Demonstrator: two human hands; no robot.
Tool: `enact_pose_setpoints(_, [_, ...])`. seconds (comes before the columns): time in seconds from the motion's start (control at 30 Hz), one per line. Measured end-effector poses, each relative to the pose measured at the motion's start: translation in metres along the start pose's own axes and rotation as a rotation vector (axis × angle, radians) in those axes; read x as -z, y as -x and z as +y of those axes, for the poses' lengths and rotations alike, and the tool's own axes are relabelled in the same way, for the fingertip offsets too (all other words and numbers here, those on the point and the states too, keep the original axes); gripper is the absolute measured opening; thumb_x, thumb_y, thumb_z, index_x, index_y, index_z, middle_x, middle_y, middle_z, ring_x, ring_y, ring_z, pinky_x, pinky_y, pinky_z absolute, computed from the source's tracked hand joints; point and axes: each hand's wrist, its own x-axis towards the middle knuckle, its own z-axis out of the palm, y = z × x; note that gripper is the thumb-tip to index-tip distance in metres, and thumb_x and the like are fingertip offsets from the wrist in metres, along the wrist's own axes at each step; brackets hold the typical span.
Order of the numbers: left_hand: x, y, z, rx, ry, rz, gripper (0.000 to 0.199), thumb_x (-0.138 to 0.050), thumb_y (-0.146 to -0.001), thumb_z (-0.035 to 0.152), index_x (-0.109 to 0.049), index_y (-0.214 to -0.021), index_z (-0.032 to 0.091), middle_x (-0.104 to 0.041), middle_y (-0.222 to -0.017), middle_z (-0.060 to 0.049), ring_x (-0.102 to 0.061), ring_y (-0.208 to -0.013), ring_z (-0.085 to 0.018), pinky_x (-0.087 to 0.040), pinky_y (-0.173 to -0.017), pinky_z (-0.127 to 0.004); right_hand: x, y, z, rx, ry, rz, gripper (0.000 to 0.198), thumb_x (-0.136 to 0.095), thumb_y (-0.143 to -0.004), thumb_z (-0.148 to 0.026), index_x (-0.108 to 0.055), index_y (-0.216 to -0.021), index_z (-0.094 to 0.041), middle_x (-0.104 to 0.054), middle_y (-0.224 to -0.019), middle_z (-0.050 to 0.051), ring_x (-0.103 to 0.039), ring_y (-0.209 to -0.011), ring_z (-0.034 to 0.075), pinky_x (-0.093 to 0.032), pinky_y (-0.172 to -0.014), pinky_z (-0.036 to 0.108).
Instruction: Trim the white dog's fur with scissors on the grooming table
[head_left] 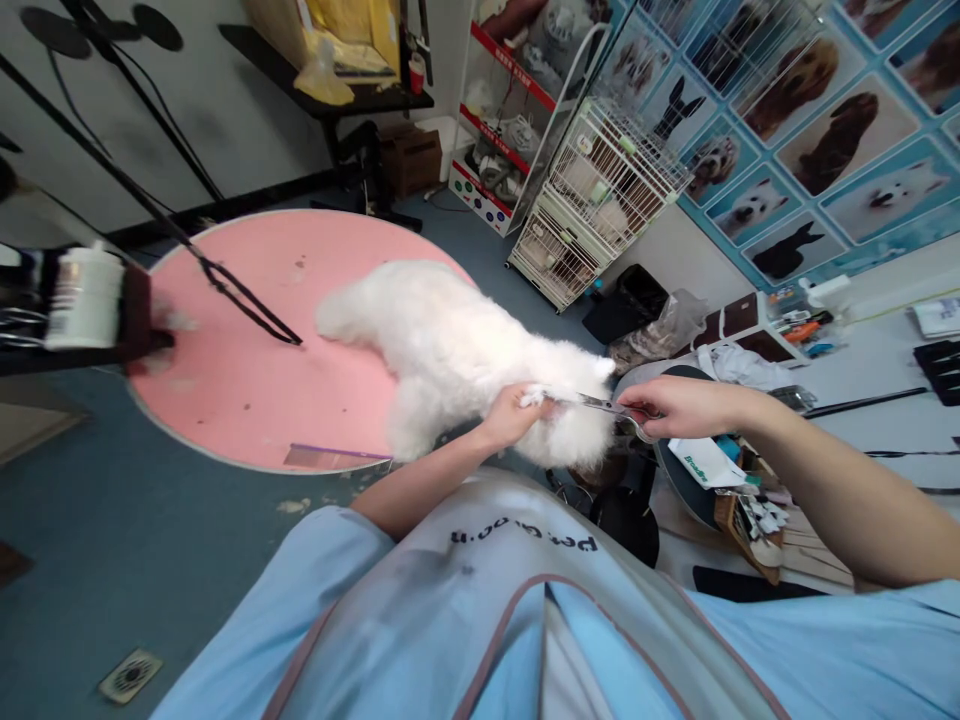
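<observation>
1 hand [681, 405], the right, holds scissors [598, 403] at a white dog [459, 325].

the apron [487, 570] reads "pet…", a white packet [703, 464] "broad…".

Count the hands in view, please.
2: the left hand holds fur at the head end of the white dog; the right hand holds scissors beside it. No other hands show.

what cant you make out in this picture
All in the head view:
White dog: eyes lost in fluffy fur
Left hand: exact grip hidden by fur
Scissors: tips blurred against fur
White bottle: label blurred, too small
Apron: lettering partly lost in folds
Right sleeve: cut off by right edge
</observation>
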Motion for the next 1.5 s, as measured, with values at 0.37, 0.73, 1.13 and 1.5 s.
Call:
enact_pose_setpoints(0.37, [0.0,-0.002,0.002,-0.023,-0.015,-0.026,0.038,-0.082,-0.063,0.047,-0.063,-0.068,0.014,-0.064,-0.063,-0.002,-0.058,-0.06,-0.013,-0.047,-0.06,-0.024,0.008,0.006,0.014,-0.005,-0.165,-0.026,0.027,-0.061,-0.07,-0.033,-0.064,-0.094,-0.02,-0.063,-0.082,0.001,-0.057,-0.075,0.019,-0.044,-0.067,0.028])
enact_pose_setpoints(0.73, [0.0,-0.005,0.002,-0.002,0.044,-0.02,0.038,-0.083,-0.061,0.045,-0.065,-0.068,0.013,-0.064,-0.065,-0.002,-0.056,-0.061,-0.012,-0.045,-0.061,-0.023,0.009,-0.002,0.013,0.02,-0.242,-0.037,0.029,-0.061,-0.069,-0.034,-0.064,-0.095,-0.019,-0.063,-0.084,0.002,-0.056,-0.077,0.019,-0.046,-0.07,0.028])
enact_pose_setpoints(1.13, [-0.002,-0.005,0.004,0.017,0.04,0.005,0.034,-0.082,-0.065,0.043,-0.068,-0.069,0.012,-0.069,-0.066,-0.003,-0.059,-0.061,-0.011,-0.047,-0.061,-0.022,0.009,0.001,0.014,0.008,-0.313,0.004,0.034,-0.063,-0.069,-0.038,-0.067,-0.096,-0.018,-0.063,-0.084,0.002,-0.056,-0.078,0.019,-0.047,-0.071,0.03])
enact_pose_setpoints(1.5, [-0.002,-0.006,0.004,0.005,0.079,-0.028,0.026,-0.079,-0.071,0.035,-0.07,-0.072,0.011,-0.07,-0.067,-0.004,-0.062,-0.061,-0.012,-0.051,-0.063,-0.022,0.012,0.002,0.014,0.016,-0.32,0.006,0.034,-0.064,-0.069,-0.038,-0.068,-0.097,-0.019,-0.066,-0.086,0.003,-0.058,-0.078,0.019,-0.047,-0.071,0.03])
